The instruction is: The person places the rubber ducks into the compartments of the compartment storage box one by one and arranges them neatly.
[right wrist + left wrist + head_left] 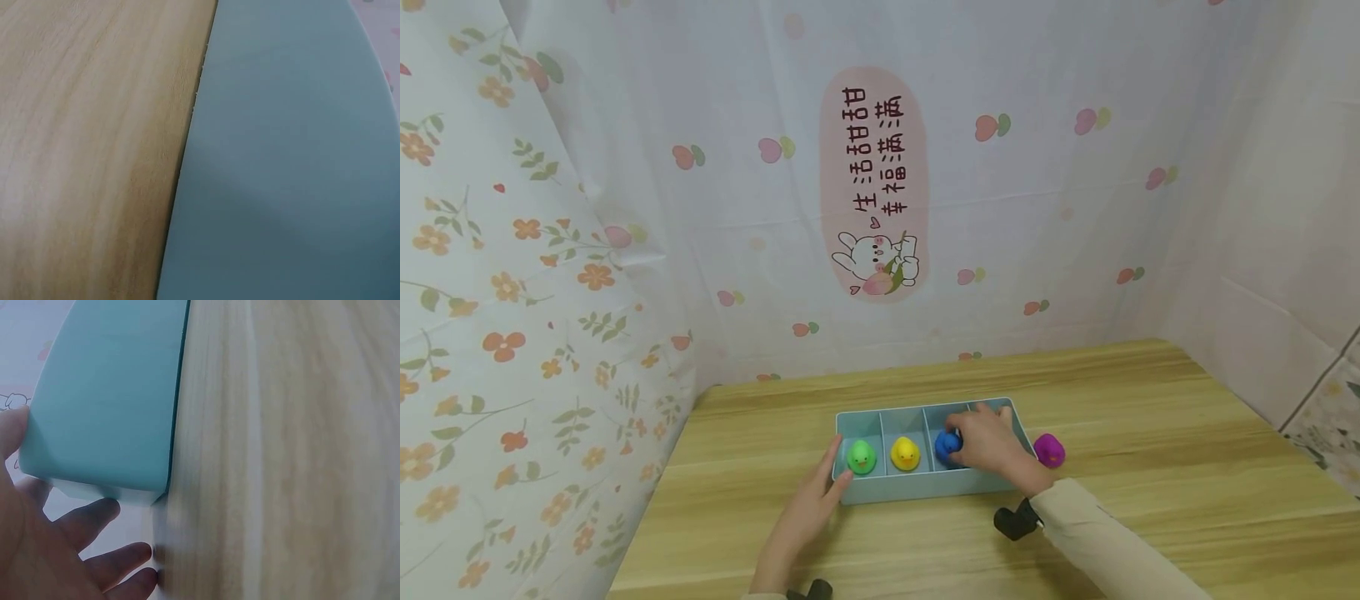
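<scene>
A blue-grey divided box lies lengthwise on the table. In its compartments sit a green toy duck at the left end, a yellow toy duck beside it, and a blue toy duck in the third. My left hand grips the box's left end, thumb at the front rim and fingers round the end wall, as the left wrist view also shows. Reaching in from the right, my right hand pinches the blue duck and partly covers it. The fourth compartment is mostly hidden behind that hand.
A purple toy duck sits on the wooden table just outside the box's right end. Patterned cloth hangs behind and along the left side. The right wrist view holds only the box wall and the tabletop.
</scene>
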### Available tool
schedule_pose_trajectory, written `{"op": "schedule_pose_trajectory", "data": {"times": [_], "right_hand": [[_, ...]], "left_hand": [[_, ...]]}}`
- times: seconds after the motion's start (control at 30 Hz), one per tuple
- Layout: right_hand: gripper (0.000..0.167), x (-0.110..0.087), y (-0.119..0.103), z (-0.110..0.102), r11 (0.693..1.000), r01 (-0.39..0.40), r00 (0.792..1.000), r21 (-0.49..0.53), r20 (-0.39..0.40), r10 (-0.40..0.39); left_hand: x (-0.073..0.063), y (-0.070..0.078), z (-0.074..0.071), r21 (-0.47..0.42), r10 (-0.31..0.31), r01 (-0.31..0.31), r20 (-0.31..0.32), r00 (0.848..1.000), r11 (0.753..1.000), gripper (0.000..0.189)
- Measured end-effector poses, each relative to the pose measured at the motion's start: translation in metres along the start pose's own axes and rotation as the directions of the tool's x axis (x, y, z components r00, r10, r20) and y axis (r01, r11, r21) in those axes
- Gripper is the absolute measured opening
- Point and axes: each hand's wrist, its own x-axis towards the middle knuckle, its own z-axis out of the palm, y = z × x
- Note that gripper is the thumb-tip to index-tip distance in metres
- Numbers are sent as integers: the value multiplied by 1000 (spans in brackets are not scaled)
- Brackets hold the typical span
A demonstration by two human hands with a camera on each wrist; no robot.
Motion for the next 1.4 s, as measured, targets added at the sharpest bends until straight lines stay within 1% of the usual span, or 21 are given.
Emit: {"op": "schedule_pose_trajectory", "data": {"times": [0.2,0.33,0.6,0.83,1.07,1.23,1.33,1.4], "right_hand": [[21,2,2,3,1000,-9,1000,-28,20,9],[22,4,1,5,999,-16,999,-31,32,17],[20,5,-1,7,999,-15,999,-43,32,17],[26,6,-3,5,997,-15,998,-73,58,19],[30,5,-3,3,998,-12,998,-54,65,16],[36,4,-2,2,998,-38,996,-41,73,41],[38,4,-2,0,999,-53,996,-12,69,53],[40,4,-1,-2,998,-54,997,35,52,52]], "left_hand": [[1,-2,1,5,8,-8,-8,1000,1000,61],[0,-2,2,0,2,-2,-12,1000,1000,60],[-1,0,2,-18,3,-3,-3,1000,1000,60],[-1,1,2,-38,-3,3,-8,1000,999,60],[-1,0,2,-18,-7,7,-14,1000,1000,60],[-1,-1,2,-19,-1,1,-6,1000,1000,61],[-1,0,1,-27,-4,4,-4,1000,1000,60],[-1,0,1,-31,-6,6,-3,1000,1000,60]]}}
